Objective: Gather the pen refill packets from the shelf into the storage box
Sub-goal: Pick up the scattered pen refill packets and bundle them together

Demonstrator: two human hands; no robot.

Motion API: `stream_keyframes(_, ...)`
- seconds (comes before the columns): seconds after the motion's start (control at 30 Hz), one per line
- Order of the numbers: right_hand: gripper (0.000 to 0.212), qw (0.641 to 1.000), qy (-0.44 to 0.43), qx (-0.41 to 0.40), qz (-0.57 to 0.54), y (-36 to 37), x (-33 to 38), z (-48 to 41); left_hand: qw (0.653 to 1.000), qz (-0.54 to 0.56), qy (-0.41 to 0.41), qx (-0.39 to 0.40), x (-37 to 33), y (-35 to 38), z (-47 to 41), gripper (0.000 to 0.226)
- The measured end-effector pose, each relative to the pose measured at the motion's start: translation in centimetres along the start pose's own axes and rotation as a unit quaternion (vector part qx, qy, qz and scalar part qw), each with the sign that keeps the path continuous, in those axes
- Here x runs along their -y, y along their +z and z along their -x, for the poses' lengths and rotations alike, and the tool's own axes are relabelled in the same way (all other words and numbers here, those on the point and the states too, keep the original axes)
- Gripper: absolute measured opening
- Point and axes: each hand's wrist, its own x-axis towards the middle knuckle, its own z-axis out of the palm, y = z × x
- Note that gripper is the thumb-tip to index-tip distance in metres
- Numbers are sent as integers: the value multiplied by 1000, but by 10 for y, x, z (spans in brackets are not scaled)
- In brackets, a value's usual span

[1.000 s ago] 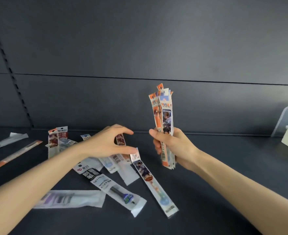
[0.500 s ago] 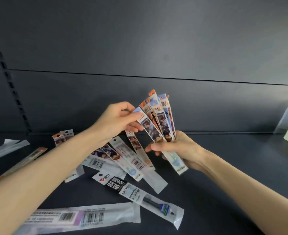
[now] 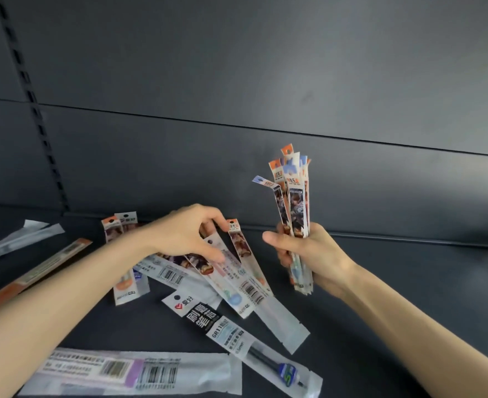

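Observation:
My right hand grips a bundle of pen refill packets upright above the dark shelf; one packet leans out to the left of the rest. My left hand is down on a fanned pile of loose packets, thumb and fingers pinching the top end of a pale pink-and-white packet. An orange-topped packet lies just right of it. A black-labelled packet and a long clear packet lie nearer me. No storage box shows.
More packets lie at the left: a long orange one, clear ones and two orange-topped ones behind my left wrist. The shelf's dark back panel rises behind, with a slotted upright on the left.
My left hand has let go of the packet it passed to the bundle and dropped back to the pile. My right hand has squared the bundle upright.

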Motion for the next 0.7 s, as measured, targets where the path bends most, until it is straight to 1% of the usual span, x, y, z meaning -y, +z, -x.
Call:
stream_keyframes(0.07, 18, 1000, -3, 14, -2, 0, 0, 0, 995, 98, 12, -12, -4, 0, 1, 37)
stream_keyframes(0.13, 16, 999, -7, 47, -12, -1, 2, 2, 982, 188, 16, -25, -10, -3, 3, 22)
stream_keyframes(0.23, 17, 995, -9, 101, 0, -1, 7, 10, 947, 319, 15, -23, -20, -6, 6, 3)
stream_keyframes(0.3, 13, 992, 4, 128, -18, 0, 9, 14, 929, 368, 7, -43, -28, -7, 6, 3)
stream_keyframes(0.43, 37, 989, 2, 149, 4, 1, 12, 15, 873, 472, -27, -115, -45, -5, 5, 3)
stream_keyframes(0.5, 40, 989, 1, 147, 4, 0, 12, 13, 844, 519, -29, -133, -52, -2, 6, 4)
stream_keyframes(0.57, 39, 990, -2, 142, -3, -1, 14, 15, 821, 553, -24, -139, -58, 0, 8, 6)
stream_keyframes(0.63, 33, 993, -3, 116, -19, -3, 16, 16, 813, 565, -15, -140, -61, -1, 11, 9)
stream_keyframes(0.7, 32, 997, -3, 70, -13, -5, 19, 19, 822, 550, -16, -145, -59, -3, 13, 14)
